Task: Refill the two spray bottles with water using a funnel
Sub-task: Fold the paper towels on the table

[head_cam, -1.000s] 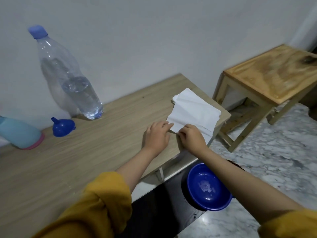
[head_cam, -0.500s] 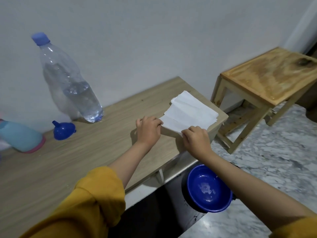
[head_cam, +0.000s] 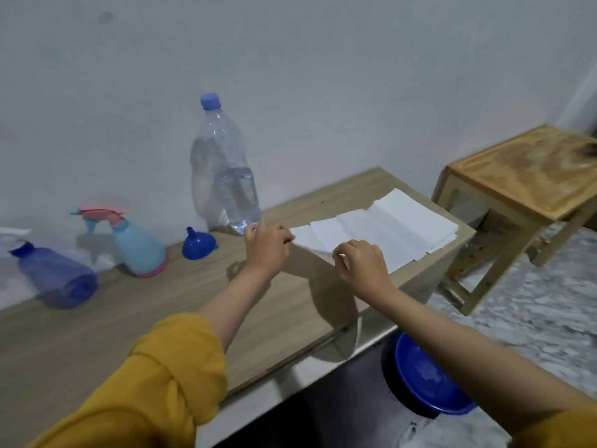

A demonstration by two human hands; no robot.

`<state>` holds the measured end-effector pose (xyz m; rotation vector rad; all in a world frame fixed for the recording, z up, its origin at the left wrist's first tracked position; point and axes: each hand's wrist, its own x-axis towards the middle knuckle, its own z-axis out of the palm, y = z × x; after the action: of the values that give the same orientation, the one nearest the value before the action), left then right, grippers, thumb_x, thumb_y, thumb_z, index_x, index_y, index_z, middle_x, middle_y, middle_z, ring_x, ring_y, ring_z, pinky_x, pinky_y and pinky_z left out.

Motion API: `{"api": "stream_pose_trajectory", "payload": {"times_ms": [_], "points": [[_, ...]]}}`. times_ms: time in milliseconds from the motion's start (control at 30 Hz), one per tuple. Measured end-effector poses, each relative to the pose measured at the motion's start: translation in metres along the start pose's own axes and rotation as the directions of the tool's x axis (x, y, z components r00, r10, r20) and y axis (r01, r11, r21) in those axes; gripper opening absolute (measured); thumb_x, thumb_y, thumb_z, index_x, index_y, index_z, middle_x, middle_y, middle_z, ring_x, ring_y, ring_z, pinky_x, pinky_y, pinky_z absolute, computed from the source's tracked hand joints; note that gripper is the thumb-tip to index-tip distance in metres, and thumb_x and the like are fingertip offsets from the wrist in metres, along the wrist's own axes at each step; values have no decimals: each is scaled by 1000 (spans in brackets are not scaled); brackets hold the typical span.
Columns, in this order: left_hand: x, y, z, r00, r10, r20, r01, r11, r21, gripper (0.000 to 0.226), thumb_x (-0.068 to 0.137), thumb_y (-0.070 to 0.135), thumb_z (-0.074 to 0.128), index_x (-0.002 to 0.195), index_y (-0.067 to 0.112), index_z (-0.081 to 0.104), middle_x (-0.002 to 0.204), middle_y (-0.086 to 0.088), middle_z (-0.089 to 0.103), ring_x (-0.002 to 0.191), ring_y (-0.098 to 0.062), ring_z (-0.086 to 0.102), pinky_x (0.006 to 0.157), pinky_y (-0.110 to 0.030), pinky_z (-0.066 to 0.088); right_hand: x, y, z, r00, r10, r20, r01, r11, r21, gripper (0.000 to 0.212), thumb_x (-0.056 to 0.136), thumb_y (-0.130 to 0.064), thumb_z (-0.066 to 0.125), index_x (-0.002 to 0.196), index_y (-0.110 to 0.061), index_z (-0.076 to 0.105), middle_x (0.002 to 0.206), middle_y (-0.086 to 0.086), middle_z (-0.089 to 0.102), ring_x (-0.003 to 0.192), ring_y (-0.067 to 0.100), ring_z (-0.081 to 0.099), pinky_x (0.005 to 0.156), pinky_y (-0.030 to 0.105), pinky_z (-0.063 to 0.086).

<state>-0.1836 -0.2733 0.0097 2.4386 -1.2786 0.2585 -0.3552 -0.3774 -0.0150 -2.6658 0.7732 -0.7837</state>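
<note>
Two spray bottles stand at the left of the wooden table (head_cam: 135,321): a light blue spray bottle (head_cam: 135,250) with a pink trigger head, and a purple spray bottle (head_cam: 55,276) further left. A small blue funnel (head_cam: 197,244) rests upside down beside a clear water bottle (head_cam: 231,192) with a blue cap, about a third full. My left hand (head_cam: 266,242) and my right hand (head_cam: 360,261) each pinch a near corner of a white paper towel sheet (head_cam: 371,234), lifting its edge off the table's right end.
A wooden stool (head_cam: 529,185) stands to the right of the table on a marble floor. A blue bowl (head_cam: 426,379) sits low beside the table, under my right forearm. The wall runs close behind the bottles.
My view has swung left, bringing both spray bottles into sight. Both hands have moved apart and raised the sheet's near edge, unfolding it leftwards.
</note>
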Motion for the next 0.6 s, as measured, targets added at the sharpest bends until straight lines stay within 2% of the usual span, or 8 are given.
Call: {"api": "stream_pose_trajectory", "payload": {"times_ms": [133, 300, 433, 533, 600], "points": [[-14, -30, -13, 995, -6, 103, 4, 1000, 23, 25, 86, 15, 56, 100, 28, 73, 110, 11, 66, 109, -18, 51, 90, -33, 25, -7, -41, 14, 990, 89, 106, -98, 992, 81, 14, 89, -15, 59, 90, -7, 70, 91, 7, 71, 86, 28, 62, 76, 37, 46], [-28, -53, -19, 994, -23, 106, 28, 999, -41, 23, 82, 13, 57, 89, 25, 75, 96, 7, 69, 96, -18, 56, 80, -30, 26, -15, -68, 29, 973, 206, 106, -221, 963, 152, 17, 89, -20, 58, 95, -9, 70, 97, 6, 71, 93, 25, 63, 82, 38, 50], [-36, -71, -23, 992, -53, 115, 58, 997, -43, 23, 82, 10, 56, 88, 23, 74, 94, 6, 69, 98, -19, 56, 77, -31, 26, -15, -73, 41, 956, 218, 196, -237, 968, 83, 17, 88, -26, 60, 98, -15, 68, 109, 5, 65, 104, 26, 56, 88, 39, 46], [-40, -80, -21, 989, -37, 143, 41, 999, -29, 23, 85, 13, 56, 94, 26, 73, 100, 9, 68, 102, -17, 54, 84, -34, 29, -18, -70, 51, 930, 233, 284, -242, 970, -6, 20, 88, -30, 60, 101, -16, 66, 118, 4, 61, 108, 25, 54, 90, 39, 44], [-40, -83, -15, 983, -29, 184, 36, 999, -39, 21, 86, 18, 58, 99, 28, 71, 107, 11, 65, 106, -16, 50, 89, -34, 28, -22, -68, 56, 925, 244, 292, -244, 969, -36, 21, 89, -30, 59, 103, -16, 66, 119, 4, 61, 108, 25, 54, 91, 38, 43]]}}
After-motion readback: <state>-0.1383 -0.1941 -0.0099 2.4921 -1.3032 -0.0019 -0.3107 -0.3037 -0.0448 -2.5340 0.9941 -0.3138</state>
